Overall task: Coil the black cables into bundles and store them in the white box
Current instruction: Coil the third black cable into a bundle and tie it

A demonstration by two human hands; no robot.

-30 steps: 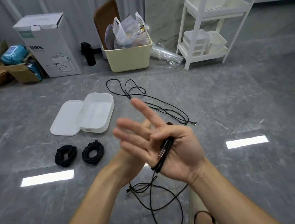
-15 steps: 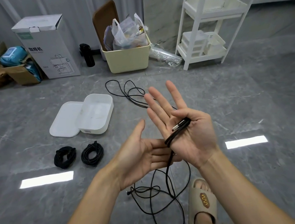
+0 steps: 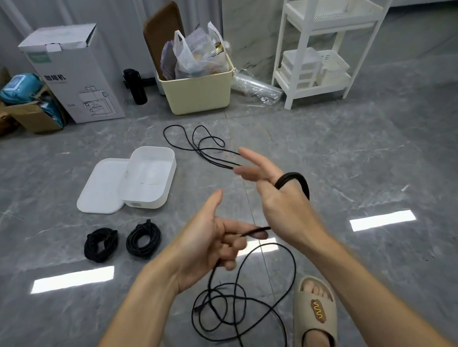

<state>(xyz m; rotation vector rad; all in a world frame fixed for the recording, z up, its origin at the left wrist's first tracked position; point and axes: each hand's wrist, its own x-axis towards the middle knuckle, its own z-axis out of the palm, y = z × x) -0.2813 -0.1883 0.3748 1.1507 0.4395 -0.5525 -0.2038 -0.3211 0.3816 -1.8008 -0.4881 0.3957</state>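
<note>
Left hand pinching black cable, right hand cable-wrapped, fingers straight, carton lettering illegible

On the grey floor lie the white box, two coiled bundles and loose black cables.

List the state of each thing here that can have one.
white box: open, empty, lid beside it
two coiled bundles: finished, on floor, outside box
cable in hand: partly wound round right hand, rest loose on floor
left hand: pinching that cable
far cable: uncoiled on floor
</note>
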